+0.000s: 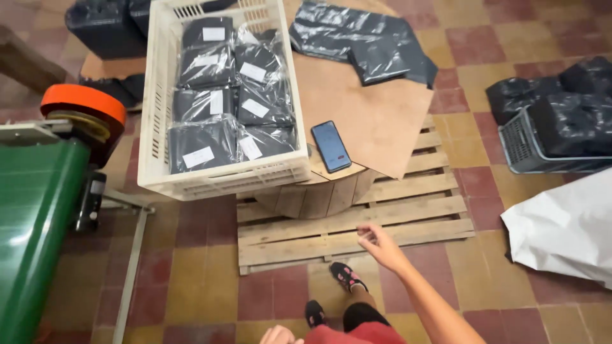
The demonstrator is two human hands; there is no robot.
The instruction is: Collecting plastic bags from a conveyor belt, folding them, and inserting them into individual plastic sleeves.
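The right hand (pixel 376 243) reaches forward over the wooden pallet (pixel 357 220), its grip loose and apart, fingers curled slightly with nothing between them. It touches nothing. Just ahead of that grip stands a round wooden spool table (pixel 319 194), resting on the pallet, and on its near edge lies a dark smartphone (pixel 331 146) with its screen up, the closest thing beyond the fingertips. To the left of the phone, and farther left of the grip, a white plastic crate (pixel 220 178) sits on the table, overhanging its edge; it is packed with flat dark packets in clear bags (pixel 223 102), each carrying a white label. A brown sheet of board (pixel 370 108) covers the tabletop beyond the phone, and a few grey plastic mailer bags (pixel 370 44) lie heaped at its far end.

The left hand (pixel 278 335) shows only as knuckles at the bottom edge, well behind the right grip; whether its grip is apart or together cannot be told.

Below the right grip, two feet in dark patterned shoes (pixel 347 276) stand on the tiled floor. Far to the left is a green machine (pixel 35 223) with an orange-topped roller. Off to the right sit a grey basket (pixel 529 150) holding black bags and a white sack (pixel 567 229).
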